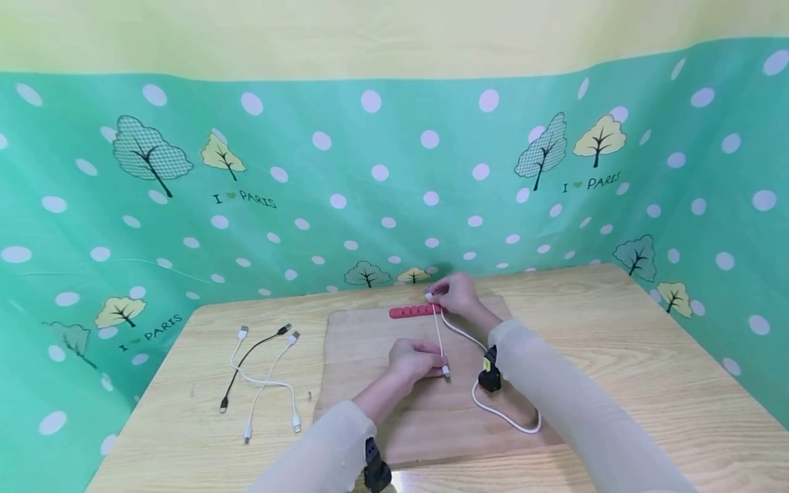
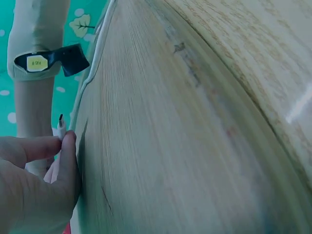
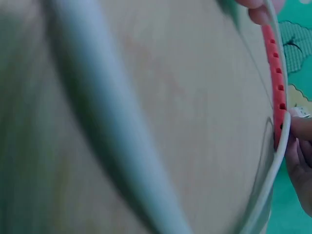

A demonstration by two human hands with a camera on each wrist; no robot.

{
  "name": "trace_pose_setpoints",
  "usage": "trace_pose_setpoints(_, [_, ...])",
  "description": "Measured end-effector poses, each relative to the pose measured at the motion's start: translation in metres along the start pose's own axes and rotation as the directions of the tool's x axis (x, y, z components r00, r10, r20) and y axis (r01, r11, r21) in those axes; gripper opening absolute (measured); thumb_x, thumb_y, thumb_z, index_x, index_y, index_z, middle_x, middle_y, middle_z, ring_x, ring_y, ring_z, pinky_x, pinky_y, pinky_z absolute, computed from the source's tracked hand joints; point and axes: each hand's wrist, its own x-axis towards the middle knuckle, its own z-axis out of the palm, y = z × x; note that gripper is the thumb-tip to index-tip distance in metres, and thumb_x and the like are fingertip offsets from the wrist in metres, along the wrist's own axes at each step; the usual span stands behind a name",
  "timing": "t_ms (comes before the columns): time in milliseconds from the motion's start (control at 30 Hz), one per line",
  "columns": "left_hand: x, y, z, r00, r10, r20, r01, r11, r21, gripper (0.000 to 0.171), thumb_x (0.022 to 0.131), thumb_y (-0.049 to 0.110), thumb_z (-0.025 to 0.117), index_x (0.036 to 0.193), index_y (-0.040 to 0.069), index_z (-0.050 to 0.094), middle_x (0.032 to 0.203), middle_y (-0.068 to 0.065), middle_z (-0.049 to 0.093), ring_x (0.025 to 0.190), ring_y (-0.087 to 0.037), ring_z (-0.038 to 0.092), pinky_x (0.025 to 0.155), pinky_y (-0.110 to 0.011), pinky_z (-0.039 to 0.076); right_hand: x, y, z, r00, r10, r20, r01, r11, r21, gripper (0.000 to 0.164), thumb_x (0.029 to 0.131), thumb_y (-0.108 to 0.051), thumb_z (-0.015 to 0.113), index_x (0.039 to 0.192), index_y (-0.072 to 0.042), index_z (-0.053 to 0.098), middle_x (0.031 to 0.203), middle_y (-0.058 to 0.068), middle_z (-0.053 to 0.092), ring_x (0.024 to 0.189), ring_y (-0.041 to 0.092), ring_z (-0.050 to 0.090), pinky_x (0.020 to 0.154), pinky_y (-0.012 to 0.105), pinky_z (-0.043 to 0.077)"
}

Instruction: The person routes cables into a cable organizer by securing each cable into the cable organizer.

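Observation:
My left hand (image 1: 414,361) pinches one end of a white charging cable (image 1: 439,333), close over the wooden board; its small connector (image 2: 61,127) sticks out past the thumb and finger in the left wrist view. Farther back, my right hand (image 1: 457,296) holds the white plug (image 1: 429,296) at the other end, beside the right end of a red slotted cable holder (image 1: 407,312). The cable runs fairly straight between both hands. A second length of white cable (image 1: 464,334) leads from near the right hand down past the right wrist and bends round on the board.
The wooden board (image 1: 354,411) lies on a light wood table (image 1: 616,329). At the left are two white cables (image 1: 264,381) crossing each other and a short black cable (image 1: 253,349). A green dotted curtain (image 1: 345,171) hangs behind the table and at its sides.

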Motion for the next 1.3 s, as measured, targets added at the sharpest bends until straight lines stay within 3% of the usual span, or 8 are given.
trace_pose_setpoints(133, [0.001, 0.001, 0.001, 1.0, -0.017, -0.008, 0.017, 0.999, 0.038, 0.014, 0.077, -0.011, 0.072, 0.091, -0.01, 0.071, 0.076, -0.015, 0.074, 0.059, -0.008, 0.066, 0.065, -0.027, 0.064, 0.0, -0.003, 0.005, 0.999, -0.034, -0.025, 0.033, 0.999, -0.043, 0.019, 0.077, -0.01, 0.081, 0.096, -0.007, 0.078, 0.09, 0.01, 0.077, 0.08, 0.018, 0.067, 0.07, 0.023, 0.057])
trace_pose_setpoints(233, [0.003, 0.003, 0.002, 0.999, -0.032, -0.011, 0.033, 0.998, 0.054, 0.014, 0.077, -0.011, 0.072, 0.091, -0.01, 0.07, 0.075, -0.014, 0.072, 0.06, -0.009, 0.067, 0.065, -0.027, 0.064, 0.001, -0.003, 0.006, 0.999, -0.019, -0.038, 0.019, 1.0, -0.008, 0.019, 0.076, -0.007, 0.08, 0.095, -0.005, 0.077, 0.091, 0.011, 0.077, 0.08, 0.019, 0.068, 0.069, 0.022, 0.058])
trace_pose_setpoints(367, [0.001, 0.005, 0.002, 0.999, -0.035, -0.005, 0.036, 0.996, 0.077, 0.013, 0.078, -0.01, 0.072, 0.091, -0.01, 0.07, 0.076, -0.014, 0.072, 0.061, -0.01, 0.068, 0.065, -0.027, 0.064, 0.0, -0.002, 0.005, 0.998, 0.064, -0.02, -0.062, 0.993, 0.103, 0.024, 0.076, -0.004, 0.079, 0.099, -0.002, 0.075, 0.095, 0.016, 0.076, 0.083, 0.022, 0.07, 0.071, 0.023, 0.06])
trace_pose_setpoints(567, [-0.005, 0.007, -0.001, 0.999, -0.047, 0.022, 0.044, 0.993, 0.109, 0.014, 0.08, -0.008, 0.072, 0.094, -0.009, 0.07, 0.081, -0.018, 0.073, 0.063, -0.011, 0.071, 0.066, -0.026, 0.064, -0.003, -0.005, 0.003, 0.984, 0.178, -0.002, -0.172, 0.955, 0.243, 0.034, 0.073, 0.001, 0.079, 0.106, 0.0, 0.072, 0.103, 0.019, 0.075, 0.092, 0.028, 0.073, 0.076, 0.023, 0.061])
trace_pose_setpoints(833, [-0.01, 0.007, -0.004, 0.991, -0.116, 0.066, 0.105, 0.981, 0.161, 0.009, 0.085, -0.001, 0.07, 0.092, -0.006, 0.071, 0.08, -0.018, 0.075, 0.057, -0.01, 0.07, 0.062, -0.024, 0.063, -0.007, -0.014, 0.003, 0.952, 0.305, 0.007, -0.293, 0.907, 0.302, 0.039, 0.072, 0.004, 0.078, 0.109, -0.005, 0.073, 0.113, 0.016, 0.073, 0.105, 0.03, 0.069, 0.077, 0.022, 0.061])
trace_pose_setpoints(1033, [-0.015, 0.006, -0.001, 0.989, -0.119, 0.083, 0.104, 0.981, 0.165, 0.009, 0.087, 0.001, 0.069, 0.088, -0.007, 0.07, 0.081, -0.024, 0.075, 0.06, -0.016, 0.073, 0.06, -0.026, 0.063, -0.012, -0.015, 0.0, 0.948, 0.317, 0.031, -0.308, 0.889, 0.34, 0.039, 0.074, 0.003, 0.077, 0.112, -0.004, 0.071, 0.113, 0.017, 0.073, 0.099, 0.027, 0.071, 0.073, 0.021, 0.061])
trace_pose_setpoints(1300, [-0.028, 0.009, -0.007, 0.985, -0.118, 0.126, 0.091, 0.975, 0.201, 0.007, 0.084, -0.004, 0.069, 0.087, -0.01, 0.071, 0.083, -0.026, 0.075, 0.061, -0.019, 0.074, 0.063, -0.029, 0.064, -0.022, -0.017, -0.009, 0.964, 0.26, 0.06, -0.263, 0.887, 0.38, 0.039, 0.082, 0.004, 0.071, 0.12, -0.001, 0.067, 0.119, 0.019, 0.07, 0.103, 0.028, 0.069, 0.081, 0.027, 0.062])
